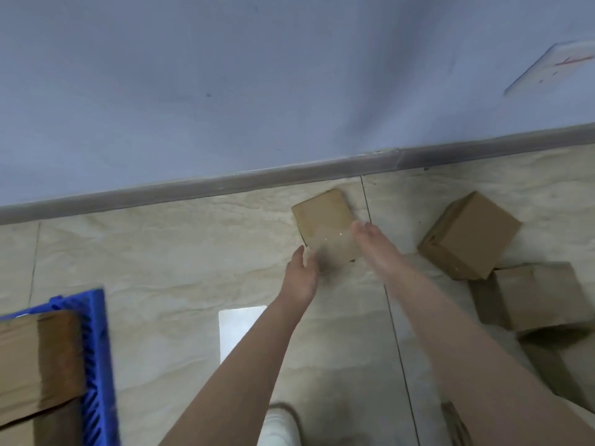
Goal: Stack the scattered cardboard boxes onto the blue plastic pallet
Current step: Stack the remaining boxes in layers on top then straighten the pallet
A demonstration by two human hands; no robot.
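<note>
- The small box (pixel 325 220) is probably light and rather stiff, as plain cardboard of this size usually is. Its faces are smooth, so it can slip from a one-sided hold.
- The best hold, I judge, is with the two palms on opposite side faces, pressing gently inward. Too much pressure may dent the walls.
- It is a plain brown cube-like carton with a closed top and no print or tape that I can make out. The near part of it is blurred.
- It stands on the tiled floor (pixel 193 252), just beside the grey skirting (pixel 225 185) of the pale wall (pixel 225 91), and well apart from the blue pallet (pixel 96 349) at the lower left.
- The left hand (pixel 301 275) is at the near left corner of the box, fingers straight and apart, holding nothing.
- The right hand (pixel 373 243) lies along the right side with straight fingers. Whether it touches the cardboard, I cannot tell because of the blur.
- To the right are a tilted box (pixel 470 235) and, touching it, a lower box (pixel 541 297), both not yet stacked.
- One stacked box (pixel 35 358) sits already on the pallet.
- A light shoe (pixel 280 426) shows at the bottom edge.
</note>
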